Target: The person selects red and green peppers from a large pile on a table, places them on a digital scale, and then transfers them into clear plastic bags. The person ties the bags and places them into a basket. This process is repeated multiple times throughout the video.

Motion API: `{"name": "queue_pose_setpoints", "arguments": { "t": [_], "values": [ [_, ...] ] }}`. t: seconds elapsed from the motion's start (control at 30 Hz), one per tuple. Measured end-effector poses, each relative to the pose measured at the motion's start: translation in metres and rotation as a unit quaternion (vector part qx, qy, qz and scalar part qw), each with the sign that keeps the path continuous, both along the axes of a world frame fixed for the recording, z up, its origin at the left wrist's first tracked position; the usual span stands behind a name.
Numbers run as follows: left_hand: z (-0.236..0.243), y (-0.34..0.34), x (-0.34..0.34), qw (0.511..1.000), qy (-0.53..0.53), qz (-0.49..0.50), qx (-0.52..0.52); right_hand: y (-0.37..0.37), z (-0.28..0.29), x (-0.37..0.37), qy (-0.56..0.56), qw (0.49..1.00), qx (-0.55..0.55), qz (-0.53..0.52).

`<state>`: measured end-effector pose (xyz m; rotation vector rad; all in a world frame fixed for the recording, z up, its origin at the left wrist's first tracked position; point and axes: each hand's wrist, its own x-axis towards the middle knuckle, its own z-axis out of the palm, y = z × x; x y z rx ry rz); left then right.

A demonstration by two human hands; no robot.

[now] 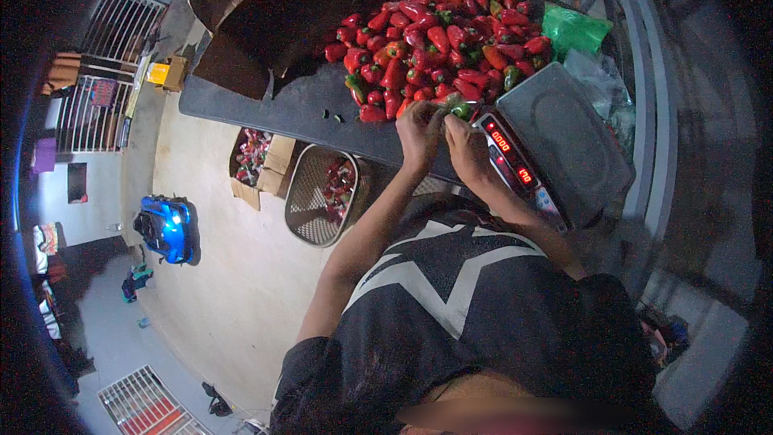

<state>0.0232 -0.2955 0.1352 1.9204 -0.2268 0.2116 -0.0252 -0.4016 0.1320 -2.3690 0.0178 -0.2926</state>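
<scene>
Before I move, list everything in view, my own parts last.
Flat table: one, dark grey, ahead
Glossy peppers: uncountable, mostly red, on table
Large cardboard box: one, brown, table's left
Digital scale: one, grey, table's right
Crumpled plastic bag: one, green, right of peppers
Thin plastic bags: unclear number, transparent, beside scale
Small cardboard box: one, brown, left floor
Perforated plastic basket: one, grey, left floor
Red contents: uncountable, in small box and basket
Shiny object: one, blue, left floor
Barred panels: three, white, left background
Farther items: too small, dim
Left hand: one, bare, on shiny packet
Right hand: one, bare, same packet

Prob. produce workrm: table (pixel 310 97) w/ red peppers (pixel 435 37) & scale (pixel 560 141).
</scene>
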Motion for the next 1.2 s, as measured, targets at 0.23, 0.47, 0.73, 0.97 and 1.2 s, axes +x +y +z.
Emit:
{"name": "queue_pose_setpoints", "arguments": {
  "t": [0.23, 0.47, 0.73, 0.97, 1.2],
  "values": [
    [-0.032, 0.024, -0.017, 0.992, 0.12, -0.043, -0.022, -0.01, 0.001, 0.008, -0.219, 0.955, -0.16, 0.118],
    [-0.084, 0.028, -0.007, 0.927, 0.253, -0.07, -0.268, -0.012, -0.079, 0.037, 0.137, 0.964, 0.227, 0.034],
    [-0.107, 0.026, -0.014, 0.929, 0.257, -0.052, -0.259, 0.001, -0.102, 0.044, 0.124, 0.947, 0.296, -0.022],
    [-0.103, 0.035, -0.026, 0.914, 0.278, -0.044, -0.293, 0.006, -0.104, 0.03, 0.065, 0.938, 0.339, -0.025],
    [-0.08, 0.044, -0.044, 0.904, 0.279, -0.128, -0.296, 0.013, -0.118, 0.029, 0.058, 0.946, 0.295, -0.117]
  ]
}}
